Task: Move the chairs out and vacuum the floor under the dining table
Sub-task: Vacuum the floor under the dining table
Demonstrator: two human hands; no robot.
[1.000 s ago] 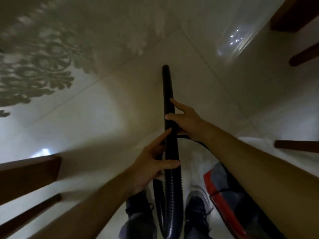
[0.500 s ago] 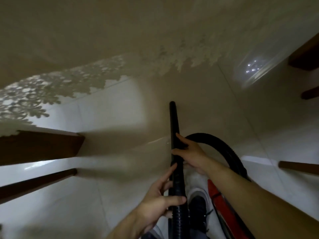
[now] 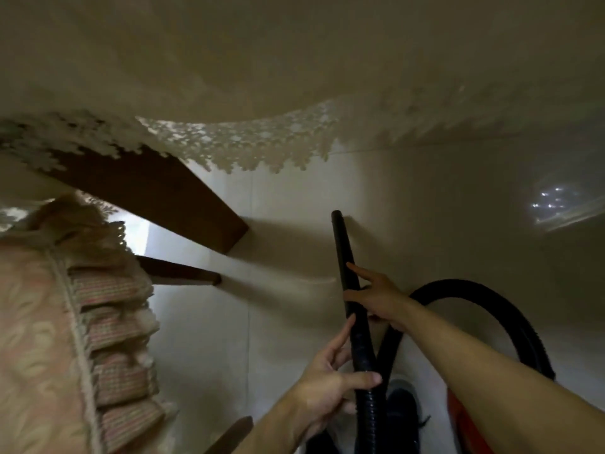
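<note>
A black vacuum tube points forward over the pale tiled floor, its open end near the shadow under the dining table. My right hand grips the rigid tube partway along. My left hand holds the ribbed hose section lower down, thumb across it. The black hose loops away to the right and behind my right forearm. A red vacuum body shows at the bottom right. The lace-edged tablecloth hangs across the top of the view.
A dark wooden table leg slants down at centre left, with a thinner wooden leg below it. A cushioned chair seat with fringed trim fills the lower left. My dark shoe stands between hose and vacuum body.
The view has tilted up and turned left: the tablecloth now fills the top and a cushioned chair has come in at the left. Both hands keep hold of the tube.
</note>
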